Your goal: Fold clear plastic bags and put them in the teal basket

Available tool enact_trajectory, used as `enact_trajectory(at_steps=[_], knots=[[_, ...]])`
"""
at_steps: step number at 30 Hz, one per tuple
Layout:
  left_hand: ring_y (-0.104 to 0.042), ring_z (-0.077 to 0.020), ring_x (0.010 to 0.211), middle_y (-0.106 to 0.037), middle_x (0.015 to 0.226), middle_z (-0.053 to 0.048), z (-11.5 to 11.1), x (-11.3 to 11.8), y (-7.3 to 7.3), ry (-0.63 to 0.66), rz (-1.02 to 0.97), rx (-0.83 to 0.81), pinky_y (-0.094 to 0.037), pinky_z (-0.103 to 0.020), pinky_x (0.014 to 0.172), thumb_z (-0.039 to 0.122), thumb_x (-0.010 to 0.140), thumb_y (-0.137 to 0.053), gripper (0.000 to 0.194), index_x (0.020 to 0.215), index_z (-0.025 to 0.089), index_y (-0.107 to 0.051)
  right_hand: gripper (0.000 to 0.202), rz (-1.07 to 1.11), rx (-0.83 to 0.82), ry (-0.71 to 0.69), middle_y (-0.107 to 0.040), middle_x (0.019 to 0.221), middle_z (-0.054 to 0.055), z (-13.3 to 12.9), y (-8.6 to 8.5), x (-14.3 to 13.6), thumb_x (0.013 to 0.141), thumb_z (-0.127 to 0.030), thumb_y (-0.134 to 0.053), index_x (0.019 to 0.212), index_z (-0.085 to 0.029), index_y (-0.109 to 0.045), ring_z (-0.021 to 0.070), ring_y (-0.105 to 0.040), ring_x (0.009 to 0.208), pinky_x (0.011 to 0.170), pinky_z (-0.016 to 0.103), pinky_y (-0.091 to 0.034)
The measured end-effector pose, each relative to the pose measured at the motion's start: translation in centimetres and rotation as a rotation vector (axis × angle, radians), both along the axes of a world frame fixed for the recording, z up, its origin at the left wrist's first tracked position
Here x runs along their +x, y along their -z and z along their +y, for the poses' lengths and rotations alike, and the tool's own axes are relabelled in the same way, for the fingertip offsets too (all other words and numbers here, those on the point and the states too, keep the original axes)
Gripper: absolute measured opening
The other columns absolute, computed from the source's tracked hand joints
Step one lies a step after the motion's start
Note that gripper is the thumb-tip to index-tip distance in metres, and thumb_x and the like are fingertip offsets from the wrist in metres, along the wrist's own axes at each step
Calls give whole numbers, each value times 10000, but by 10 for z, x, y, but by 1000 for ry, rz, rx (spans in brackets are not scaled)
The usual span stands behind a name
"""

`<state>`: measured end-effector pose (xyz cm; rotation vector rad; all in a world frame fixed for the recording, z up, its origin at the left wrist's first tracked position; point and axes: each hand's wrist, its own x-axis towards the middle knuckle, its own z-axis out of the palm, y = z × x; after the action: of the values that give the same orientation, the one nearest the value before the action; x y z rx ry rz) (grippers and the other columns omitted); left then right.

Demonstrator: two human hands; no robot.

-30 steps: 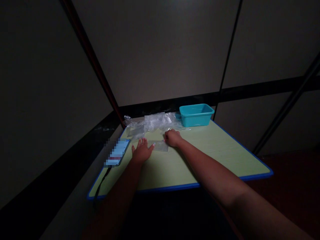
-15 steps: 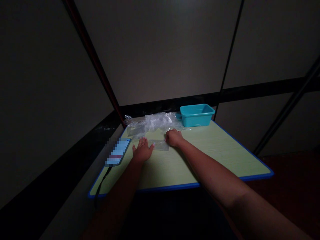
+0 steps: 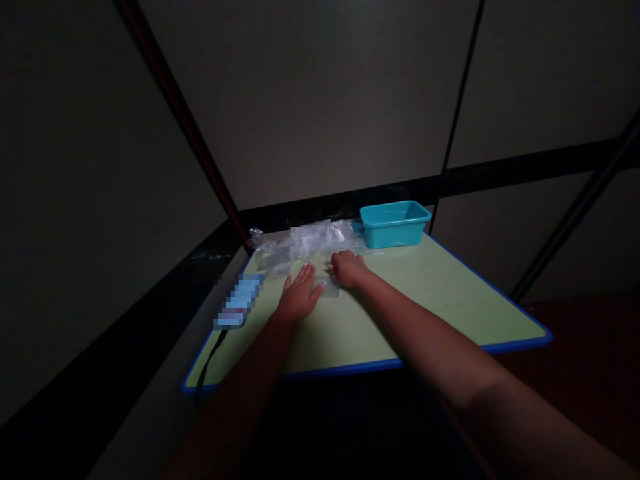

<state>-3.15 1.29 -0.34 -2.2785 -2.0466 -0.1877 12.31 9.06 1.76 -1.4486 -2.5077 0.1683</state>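
Note:
A small clear plastic bag [image 3: 330, 288] lies flat on the table [image 3: 425, 300]. My left hand [image 3: 299, 293] rests flat over its left part, fingers stretched out and thumb apart. At the bag's upper right, my right hand [image 3: 349, 268] is closed, fingers curled in a pinch. What those fingers hold, if anything, is hidden. Just beyond both hands, a loose pile of clear plastic bags [image 3: 313, 239] spreads along the back of the table.
A turquoise plastic basket [image 3: 397, 233] stands at the back right of the table. Along the left edge lies a phone [image 3: 241, 300] with a blurred screen and a dark strap [image 3: 213, 357]. Walls rise behind and to the left.
My left hand has slid right across the small bag, closer to my right hand, and now covers more of it. My right hand stays closed in nearly the same place.

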Motion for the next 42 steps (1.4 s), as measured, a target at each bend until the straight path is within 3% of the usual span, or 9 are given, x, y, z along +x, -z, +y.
enact_trajectory(at_steps=[5,7,16,21,26,31,34,37,42], knots=[[-157,-179,1386,-190,1507,-42,4,-6,4,-69,-26,-86,-163,-459,1104,410,928,-207,546,1434,204,-225,579,-125,-150,-167,-86,1525,87,-14,0,-7,927,-388,-288,1452,-175,-167,222,-78,1387,1078,524,-90],[-167,-182,1384,-199,1504,-44,5,-6,4,-71,-25,-111,-148,-472,1104,409,926,-209,546,1431,202,-234,617,-156,-170,-228,-17,1525,72,-19,3,-11,930,-407,-260,1466,-163,-79,197,-25,1392,1093,496,-59],[-148,-181,1389,-159,1513,-42,4,-4,2,-104,-12,-131,-130,-518,1096,414,922,-189,554,1434,206,-214,639,-177,-181,-197,24,1514,79,-20,13,-16,929,-393,-209,1459,-100,-5,179,4,1390,1104,460,-54],[-135,-208,1392,-153,1514,-49,4,-4,2,-137,-9,-140,-144,-545,1087,409,915,-194,566,1436,188,-214,715,-259,-243,-184,68,1510,50,-16,13,-15,901,-490,-213,1455,-109,30,170,35,1389,1097,486,-19],[-119,-216,1394,-134,1517,-57,5,-4,4,-166,10,-147,-158,-552,1084,416,919,-164,582,1443,165,-189,808,-309,-312,-188,110,1505,35,-15,8,-13,849,-612,-240,1455,-167,57,188,67,1387,1073,543,13],[-108,-244,1394,-156,1512,-83,3,-4,6,-188,24,-106,-135,-576,1078,473,917,-171,617,1442,150,-199,764,-336,-347,-177,113,1510,47,-17,-2,-8,853,-624,-252,1458,-249,28,219,73,1384,1053,584,-21],[-92,-240,1397,-139,1515,-86,0,-5,2,-122,14,-5,-92,-573,1082,455,925,-193,599,1444,156,-189,712,-323,-322,-164,106,1511,41,-17,-5,-6,888,-564,-228,1458,-230,37,215,63,1385,1055,583,-41],[-80,-196,1400,-120,1520,-62,-3,-2,-3,52,-3,92,-47,-514,1104,407,936,-215,560,1448,183,-174,695,-334,-315,-143,94,1512,34,-17,-6,-6,902,-500,-256,1458,-199,32,212,56,1386,1068,563,-26],[-100,-159,1396,-148,1516,-57,-4,6,-6,269,-13,27,-52,-463,1114,385,940,-208,544,1449,196,-164,851,-364,-333,-138,73,1512,91,-20,-9,-6,831,-484,-442,1456,-129,13,238,55,1383,1079,538,-41]])
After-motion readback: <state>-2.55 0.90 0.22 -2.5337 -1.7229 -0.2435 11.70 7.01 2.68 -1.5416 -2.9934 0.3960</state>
